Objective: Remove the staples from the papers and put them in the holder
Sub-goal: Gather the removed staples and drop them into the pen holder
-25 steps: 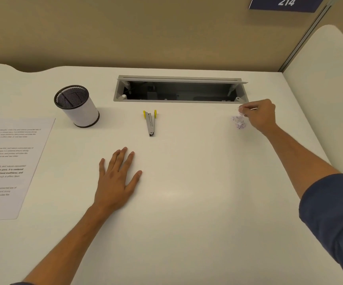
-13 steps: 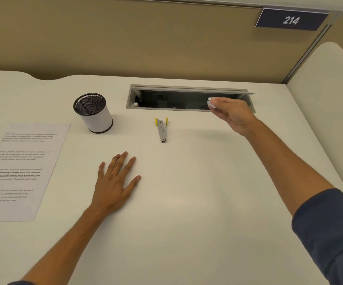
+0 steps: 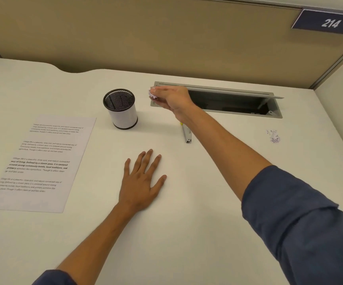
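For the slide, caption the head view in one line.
Right hand carries pinched staples toward the mesh holder; left hand rests flat on the desk.

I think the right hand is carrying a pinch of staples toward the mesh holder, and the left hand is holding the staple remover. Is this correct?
Not quite. The left hand holds nothing: it lies flat and open on the desk. The staple remover lies on the desk by itself, partly hidden under the right forearm. The head view shows this. The rest is right: the right hand carries a pinch of staples toward the mesh holder.
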The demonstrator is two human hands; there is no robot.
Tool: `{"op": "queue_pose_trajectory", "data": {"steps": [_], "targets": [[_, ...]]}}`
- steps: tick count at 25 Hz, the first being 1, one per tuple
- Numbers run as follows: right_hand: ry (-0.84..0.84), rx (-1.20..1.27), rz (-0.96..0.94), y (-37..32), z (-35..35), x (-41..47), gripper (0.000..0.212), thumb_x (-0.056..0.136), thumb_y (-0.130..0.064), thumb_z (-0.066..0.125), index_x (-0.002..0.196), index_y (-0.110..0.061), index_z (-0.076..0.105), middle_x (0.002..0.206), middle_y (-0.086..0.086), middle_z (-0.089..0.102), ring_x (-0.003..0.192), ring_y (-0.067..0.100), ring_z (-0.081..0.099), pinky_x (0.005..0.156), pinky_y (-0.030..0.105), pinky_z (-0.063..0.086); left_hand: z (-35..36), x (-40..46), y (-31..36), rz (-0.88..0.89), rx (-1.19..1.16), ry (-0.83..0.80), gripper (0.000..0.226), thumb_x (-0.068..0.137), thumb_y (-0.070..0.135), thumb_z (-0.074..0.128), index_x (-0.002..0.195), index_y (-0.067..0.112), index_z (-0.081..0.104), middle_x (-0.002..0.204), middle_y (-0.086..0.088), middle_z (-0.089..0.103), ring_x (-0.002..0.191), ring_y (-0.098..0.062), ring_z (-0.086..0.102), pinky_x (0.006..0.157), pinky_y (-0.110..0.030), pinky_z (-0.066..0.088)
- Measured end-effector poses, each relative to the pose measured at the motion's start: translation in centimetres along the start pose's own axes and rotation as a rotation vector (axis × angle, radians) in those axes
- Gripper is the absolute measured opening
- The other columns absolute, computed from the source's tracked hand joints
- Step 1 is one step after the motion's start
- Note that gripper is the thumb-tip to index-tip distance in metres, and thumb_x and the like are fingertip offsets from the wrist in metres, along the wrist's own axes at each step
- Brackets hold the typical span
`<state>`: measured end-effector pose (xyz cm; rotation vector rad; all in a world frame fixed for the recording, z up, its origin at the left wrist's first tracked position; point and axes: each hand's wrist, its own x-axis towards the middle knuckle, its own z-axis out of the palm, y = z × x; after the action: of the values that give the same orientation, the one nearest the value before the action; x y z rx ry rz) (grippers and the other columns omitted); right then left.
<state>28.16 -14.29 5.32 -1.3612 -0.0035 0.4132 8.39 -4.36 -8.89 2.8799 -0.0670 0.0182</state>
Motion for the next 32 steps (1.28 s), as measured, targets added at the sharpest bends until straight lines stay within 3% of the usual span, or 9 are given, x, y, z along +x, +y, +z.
{"op": "queue_pose_trajectory", "data": {"steps": [4, 6, 9, 12, 17, 19, 21, 28, 32], "targets": [[0.018, -0.281, -0.154, 0.5, 4.5, 2.4, 0.011, 0.079, -0.002, 0.074, 0.089, 0.003, 0.075, 0.075, 0.008, 0.070, 0.067, 0.014, 0.064, 0.066, 0.022, 0.057, 0.0, 0.0, 0.0, -0.003, -0.004, 0.010, 0.065, 0.096, 0.062, 0.015, 0.155, 0.036, 0.008, 0.164, 0.008, 0.003, 0.151, -0.012, 0.001, 0.120, -0.047, 0.001], [0.027, -0.563, -0.317, 0.7, 6.2, 3.3, 0.005, 0.076, -0.004, 0.072, 0.078, -0.005, 0.077, 0.071, 0.003, 0.072, 0.069, 0.012, 0.064, 0.072, 0.026, 0.056, 0.1, 0.0, 0.0, -0.003, -0.006, 0.010, 0.065, 0.096, 0.062, 0.016, 0.155, 0.036, 0.008, 0.164, 0.008, 0.003, 0.151, -0.012, 0.001, 0.120, -0.048, 0.001], [-0.033, -1.007, -0.495, 0.9, 8.1, 4.1, 0.014, 0.076, -0.005, 0.063, 0.070, -0.010, 0.075, 0.073, 0.000, 0.071, 0.075, 0.016, 0.064, 0.068, 0.025, 0.048, 0.1, 0.0, 0.0, -0.001, -0.020, 0.015, 0.064, 0.097, 0.061, 0.017, 0.155, 0.036, 0.008, 0.164, 0.008, 0.002, 0.151, -0.013, 0.001, 0.121, -0.048, 0.001], [-0.148, -1.308, -0.534, 1.3, 9.0, 4.7, 0.016, 0.080, -0.003, 0.053, 0.068, -0.012, 0.060, 0.070, 0.005, 0.055, 0.069, 0.026, 0.053, 0.062, 0.028, 0.041, 0.2, 0.0, -0.1, -0.006, -0.023, 0.008, 0.064, 0.097, 0.062, 0.016, 0.155, 0.036, 0.002, 0.164, 0.008, -0.002, 0.151, -0.012, -0.003, 0.121, -0.048, -0.001], [-0.163, -1.627, -0.571, 1.2, 9.5, 4.4, 0.011, 0.088, -0.011, 0.042, 0.081, -0.010, 0.051, 0.090, 0.010, 0.057, 0.077, 0.033, 0.049, 0.065, 0.034, 0.037, 0.2, 0.1, -0.1, -0.003, -0.033, 0.007, 0.065, 0.097, 0.062, 0.017, 0.154, 0.036, 0.001, 0.164, 0.008, -0.004, 0.150, -0.012, -0.004, 0.121, -0.048, -0.002], [-0.149, -1.674, -0.604, 1.0, 9.6, 4.4, 0.019, 0.086, -0.009, 0.045, 0.098, -0.006, 0.059, 0.102, 0.011, 0.061, 0.087, 0.034, 0.055, 0.071, 0.035, 0.042, 0.2, 0.1, -0.1, -0.002, -0.027, 0.008, 0.065, 0.097, 0.062, 0.017, 0.154, 0.036, 0.002, 0.164, 0.008, -0.003, 0.151, -0.013, -0.004, 0.121, -0.048, -0.002], [-0.128, -1.669, -0.618, 0.8, 9.6, 4.4, 0.031, 0.084, -0.007, 0.049, 0.110, -0.013, 0.063, 0.110, 0.009, 0.063, 0.096, 0.032, 0.059, 0.075, 0.035, 0.044, 0.2, 0.0, -0.1, -0.001, -0.027, 0.012, 0.064, 0.097, 0.061, 0.017, 0.155, 0.036, 0.003, 0.164, 0.008, -0.002, 0.151, -0.013, -0.003, 0.121, -0.049, -0.001], [-0.100, -1.528, -0.564, 1.2, 9.1, 4.2, 0.017, 0.079, -0.015, 0.058, 0.093, -0.016, 0.068, 0.098, 0.003, 0.066, 0.089, 0.026, 0.060, 0.066, 0.029, 0.038, 0.3, 0.0, -0.1, 0.003, -0.033, 0.025, 0.064, 0.097, 0.061, 0.019, 0.155, 0.035, 0.009, 0.164, 0.007, 0.003, 0.151, -0.014, 0.003, 0.121, -0.049, 0.001], [-0.077, -1.063, -0.476, 1.2, 6.8, 2.8, 0.015, 0.082, -0.019, 0.063, 0.089, -0.013, 0.074, 0.088, -0.002, 0.071, 0.083, 0.016, 0.064, 0.076, 0.029, 0.050, 0.1, 0.0, 0.0, -0.001, -0.018, 0.020, 0.064, 0.097, 0.061, 0.020, 0.155, 0.035, 0.011, 0.164, 0.007, 0.005, 0.151, -0.014, 0.004, 0.120, -0.048, 0.001]]}}
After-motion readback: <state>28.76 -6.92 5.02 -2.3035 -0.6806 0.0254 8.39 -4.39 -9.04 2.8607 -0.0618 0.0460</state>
